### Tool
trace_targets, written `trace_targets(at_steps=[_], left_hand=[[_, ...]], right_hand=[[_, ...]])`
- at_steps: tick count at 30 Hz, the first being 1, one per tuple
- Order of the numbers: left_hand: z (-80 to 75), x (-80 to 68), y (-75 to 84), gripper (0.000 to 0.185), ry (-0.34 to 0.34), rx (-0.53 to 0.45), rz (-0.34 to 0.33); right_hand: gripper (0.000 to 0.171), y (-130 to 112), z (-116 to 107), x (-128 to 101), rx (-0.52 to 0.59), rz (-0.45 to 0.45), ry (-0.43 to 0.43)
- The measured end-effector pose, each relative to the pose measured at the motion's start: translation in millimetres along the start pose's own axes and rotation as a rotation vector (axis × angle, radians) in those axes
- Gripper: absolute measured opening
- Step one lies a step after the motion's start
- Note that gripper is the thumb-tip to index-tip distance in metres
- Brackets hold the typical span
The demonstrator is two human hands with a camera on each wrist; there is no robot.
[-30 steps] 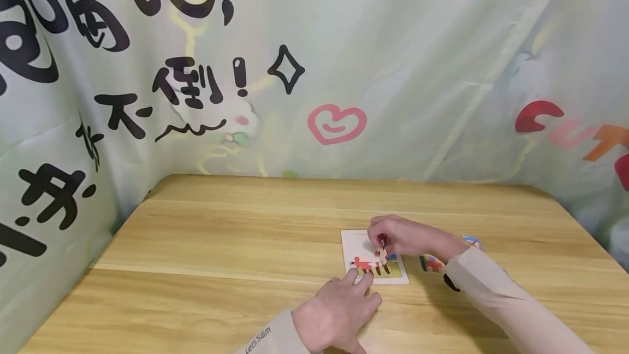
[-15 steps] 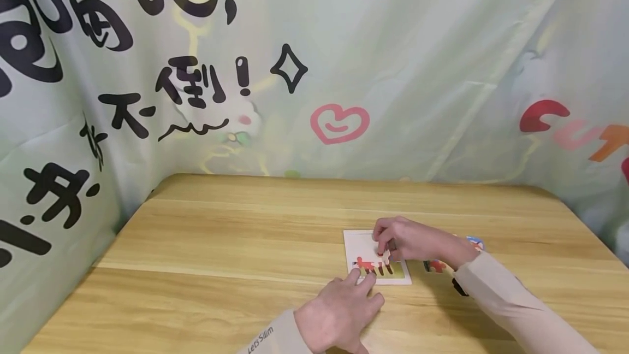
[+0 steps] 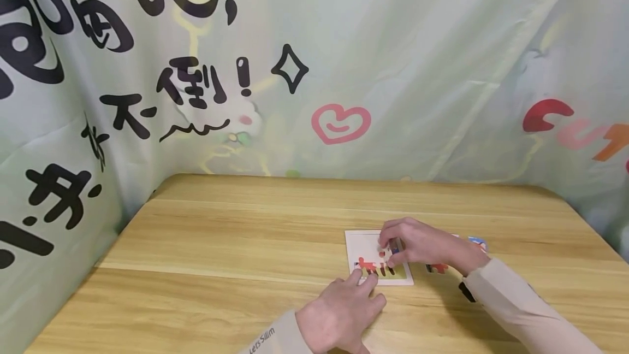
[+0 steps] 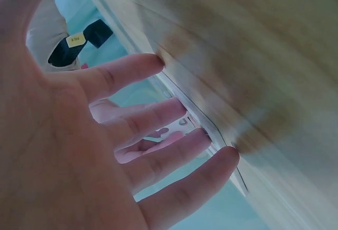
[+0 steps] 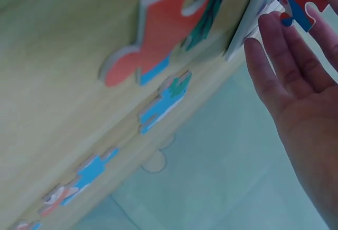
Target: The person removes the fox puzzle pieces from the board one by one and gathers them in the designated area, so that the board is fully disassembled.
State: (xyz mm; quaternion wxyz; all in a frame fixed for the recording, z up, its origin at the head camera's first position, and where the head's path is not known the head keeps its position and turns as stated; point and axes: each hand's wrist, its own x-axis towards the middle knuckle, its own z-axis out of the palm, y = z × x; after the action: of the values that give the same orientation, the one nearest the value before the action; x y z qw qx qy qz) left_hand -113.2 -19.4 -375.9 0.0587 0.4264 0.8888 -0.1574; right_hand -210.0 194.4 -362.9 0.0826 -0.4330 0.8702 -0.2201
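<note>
Head view: low and right of centre on the light wooden bench (image 3: pixel 221 245), the right hand (image 3: pixel 417 243) pinches a small red-and-blue puzzle piece (image 3: pixel 393 246) over the white square puzzle tray (image 3: pixel 361 242); the left hand (image 3: pixel 341 313), fingers straight, presses the tray's near edge.

Left wrist view: straight fingers (image 4: pixel 158 116) touch the tray's rim.

Right wrist view: loose jigsaw pieces (image 5: pixel 153 42) lie at upper left, with the held piece at upper right.

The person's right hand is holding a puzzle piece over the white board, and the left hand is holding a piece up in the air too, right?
Not quite. The right hand does hold a puzzle piece over the white board, but the left hand holds nothing: the head view shows its straight fingers resting at the board's near edge on the table.
</note>
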Motion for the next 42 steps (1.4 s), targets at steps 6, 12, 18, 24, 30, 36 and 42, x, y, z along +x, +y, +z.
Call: trace_targets(at_steps=[6,12,18,24,30,36,42], left_hand=[[-0.5,0.3,0.9,0.082,0.002,0.003,0.0],[-0.3,0.0,0.5,0.083,0.003,-0.004,0.0],[0.1,-0.3,0.7,0.082,-0.002,0.005,0.0],[0.2,0.0,1.1,0.083,0.001,-0.001,-0.003],[-0.8,-0.4,0.1,0.083,0.005,-0.008,-0.001],[-7.8,2.8,3.6,0.075,0.008,-0.054,-0.026],[-13.7,13.0,16.5,0.064,0.0,-0.1,-0.068]], right_hand=[[0.021,0,-2,-1,-0.017,0.021,0.002],[0.019,1,0,-3,-0.032,0.023,0.013],[0.018,0,1,-3,-0.035,0.013,0.013],[0.017,-2,2,-4,-0.033,0.002,0.024],[0.017,-4,1,-2,-0.044,-0.006,0.025],[0.013,-9,-5,6,-0.061,-0.035,-0.007],[0.011,-9,-6,9,-0.013,-0.008,-0.046]])
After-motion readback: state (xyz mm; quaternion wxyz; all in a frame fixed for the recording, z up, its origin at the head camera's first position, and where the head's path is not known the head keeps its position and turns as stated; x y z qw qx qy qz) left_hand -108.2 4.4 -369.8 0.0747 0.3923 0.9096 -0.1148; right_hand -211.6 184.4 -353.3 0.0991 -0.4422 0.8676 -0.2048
